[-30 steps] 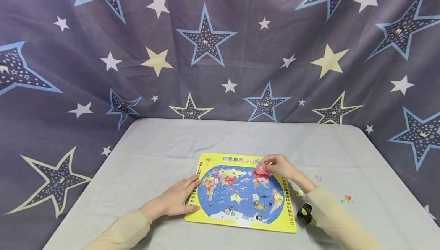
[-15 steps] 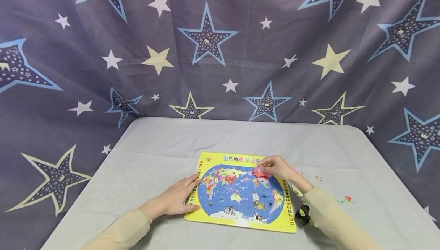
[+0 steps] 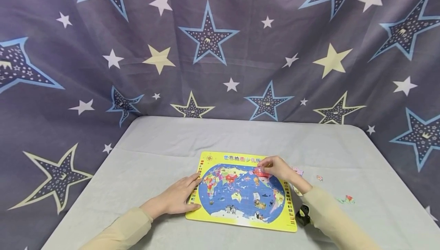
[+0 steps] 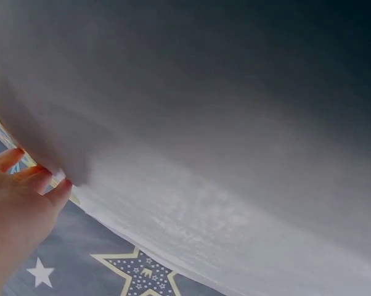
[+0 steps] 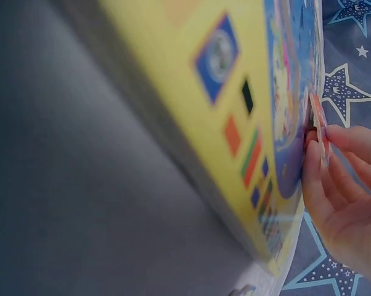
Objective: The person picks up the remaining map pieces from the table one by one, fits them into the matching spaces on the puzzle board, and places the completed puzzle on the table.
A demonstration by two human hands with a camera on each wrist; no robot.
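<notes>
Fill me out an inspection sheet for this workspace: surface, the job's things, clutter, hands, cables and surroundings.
Surface: pale grey table, faintly creased.
Job's things: yellow-bordered world map board lying on the table; red piece held at the map's upper right, contact with the board unclear.
Clutter: right of the board, a pink piece, a red-and-green piece and a black item, kind unclear, beside the right sleeve.
Hands: left hand touches the board's left edge; right hand pinches the red piece.
Cables: nothing seen.
Surroundings: dark star-print curtain behind the table.
</notes>
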